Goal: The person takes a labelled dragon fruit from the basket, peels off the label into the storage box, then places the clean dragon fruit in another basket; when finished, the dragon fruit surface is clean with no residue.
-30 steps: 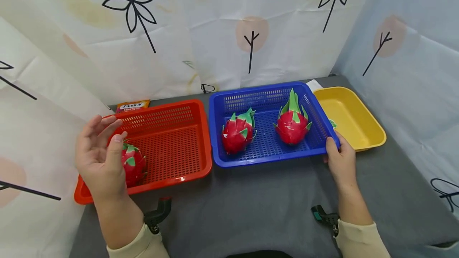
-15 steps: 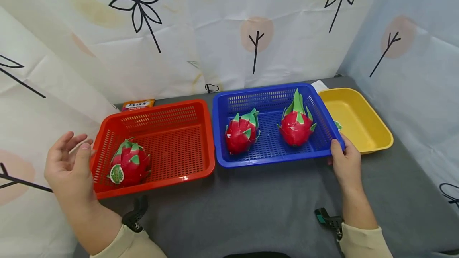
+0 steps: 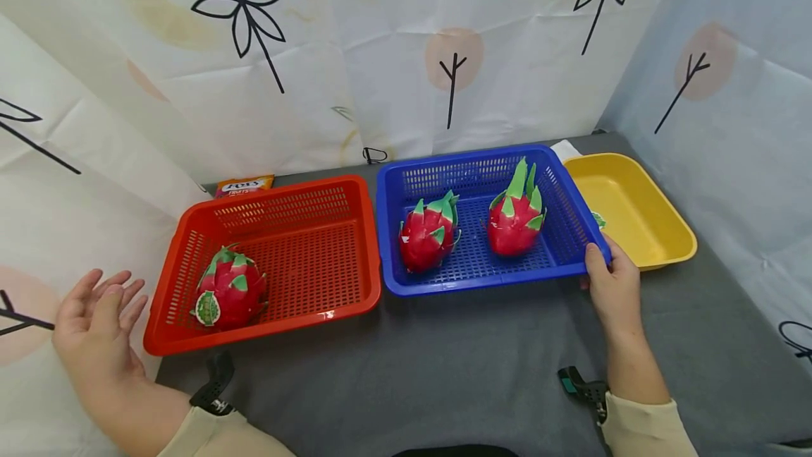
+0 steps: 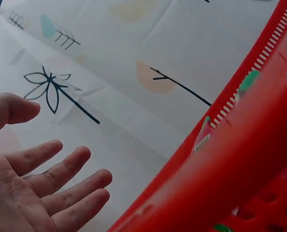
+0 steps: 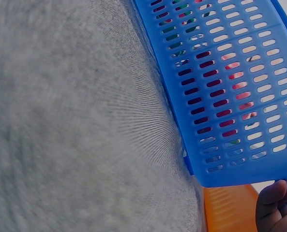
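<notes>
My right hand (image 3: 614, 288) grips the near right corner of a blue plastic basket (image 3: 469, 281), thumb on top of the rim. Two red dragon fruits with green tips lie in it, the left dragon fruit (image 3: 426, 235) and the right dragon fruit (image 3: 517, 223). At the left, my left hand (image 3: 101, 323) is raised with fingers spread, beside the red basket (image 3: 304, 259), and holds nothing. Inside that red basket lies a third dragon fruit (image 3: 233, 288) bearing a green round sticker. The left wrist view shows the open palm (image 4: 17, 198) apart from the red rim.
A yellow tray (image 3: 634, 210) stands at the right, partly behind the blue basket. An orange snack packet (image 3: 244, 185) lies behind the red basket. Grey cloth (image 3: 406, 372) covers the table, and patterned white sheets (image 3: 393, 20) hang around it.
My left hand has moved left and down, away from over the red basket. The right dragon fruit has shifted slightly in the blue basket. My right hand keeps its grip.
</notes>
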Motion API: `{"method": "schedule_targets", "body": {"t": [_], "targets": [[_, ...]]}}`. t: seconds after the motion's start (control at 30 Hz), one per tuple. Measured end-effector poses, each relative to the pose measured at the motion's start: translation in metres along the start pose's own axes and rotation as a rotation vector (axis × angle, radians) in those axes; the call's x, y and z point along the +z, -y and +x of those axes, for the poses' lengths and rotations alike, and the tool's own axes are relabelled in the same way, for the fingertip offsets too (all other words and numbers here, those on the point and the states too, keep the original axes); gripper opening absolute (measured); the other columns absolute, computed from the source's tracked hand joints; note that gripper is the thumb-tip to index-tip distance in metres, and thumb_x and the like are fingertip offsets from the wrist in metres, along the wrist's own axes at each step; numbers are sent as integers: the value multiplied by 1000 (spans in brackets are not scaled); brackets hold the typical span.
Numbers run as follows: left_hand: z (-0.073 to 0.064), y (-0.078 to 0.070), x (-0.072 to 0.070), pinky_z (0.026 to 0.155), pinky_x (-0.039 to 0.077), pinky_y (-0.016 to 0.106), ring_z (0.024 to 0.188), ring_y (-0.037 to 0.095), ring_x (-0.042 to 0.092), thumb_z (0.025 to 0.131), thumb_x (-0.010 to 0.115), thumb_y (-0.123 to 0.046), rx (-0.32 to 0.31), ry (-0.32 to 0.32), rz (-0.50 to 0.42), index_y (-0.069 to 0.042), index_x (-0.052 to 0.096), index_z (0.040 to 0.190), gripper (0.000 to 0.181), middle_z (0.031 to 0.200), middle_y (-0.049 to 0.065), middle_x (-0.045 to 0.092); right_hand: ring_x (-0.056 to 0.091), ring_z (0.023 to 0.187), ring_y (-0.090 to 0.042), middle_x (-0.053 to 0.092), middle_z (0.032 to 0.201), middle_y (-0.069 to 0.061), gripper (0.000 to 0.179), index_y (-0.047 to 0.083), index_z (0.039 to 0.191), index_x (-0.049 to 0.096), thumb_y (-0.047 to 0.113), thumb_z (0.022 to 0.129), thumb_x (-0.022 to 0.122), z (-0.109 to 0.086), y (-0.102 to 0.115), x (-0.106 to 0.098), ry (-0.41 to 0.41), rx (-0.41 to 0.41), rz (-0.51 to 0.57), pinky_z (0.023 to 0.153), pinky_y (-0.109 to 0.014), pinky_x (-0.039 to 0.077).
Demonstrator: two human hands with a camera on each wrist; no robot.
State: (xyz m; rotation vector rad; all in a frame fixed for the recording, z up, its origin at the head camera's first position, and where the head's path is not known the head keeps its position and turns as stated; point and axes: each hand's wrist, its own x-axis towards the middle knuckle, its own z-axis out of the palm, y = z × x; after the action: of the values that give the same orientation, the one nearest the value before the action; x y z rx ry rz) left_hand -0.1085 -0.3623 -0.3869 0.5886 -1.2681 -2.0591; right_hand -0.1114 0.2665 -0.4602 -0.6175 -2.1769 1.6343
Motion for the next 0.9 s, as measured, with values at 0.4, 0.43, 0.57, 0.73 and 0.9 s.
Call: {"method": "schedule_targets", "body": {"t": [0.4,0.43,0.57,0.73,0.9], "targets": [[21,20,-15,73,51,8,112,5,54,102,55,-5,-254,90,422,-12,52,150,49,129,-6,59,53,78,-11,63,113,-12,46,4,139,64,33,103,57,-2,10,-1,-101,-65,-210,65,-16,44],[21,22,-17,71,51,8,112,5,54,103,54,-5,-272,90,435,-13,51,152,50,133,-6,57,52,79,-9,61,114,-13,46,3,138,65,32,102,58,-2,12,-1,-127,-88,-252,67,-16,42],[25,26,-23,69,51,9,101,0,58,103,52,-7,-322,98,498,-16,48,154,52,128,-10,59,45,71,-4,53,99,-6,42,3,133,69,27,99,60,-2,22,-3,-215,-170,-331,65,-21,34],[28,30,-26,67,53,11,88,-2,60,103,51,-9,-333,103,542,-18,52,152,50,106,-18,62,46,60,-5,50,97,1,39,7,131,70,26,99,60,-4,45,-4,-190,-222,-290,54,-17,37],[29,30,-24,66,52,10,95,0,57,103,50,-11,-334,111,564,-19,49,153,51,118,-11,58,41,56,-10,50,99,-2,37,4,131,69,23,100,61,-7,74,6,-115,-290,-236,47,-15,34]]}}
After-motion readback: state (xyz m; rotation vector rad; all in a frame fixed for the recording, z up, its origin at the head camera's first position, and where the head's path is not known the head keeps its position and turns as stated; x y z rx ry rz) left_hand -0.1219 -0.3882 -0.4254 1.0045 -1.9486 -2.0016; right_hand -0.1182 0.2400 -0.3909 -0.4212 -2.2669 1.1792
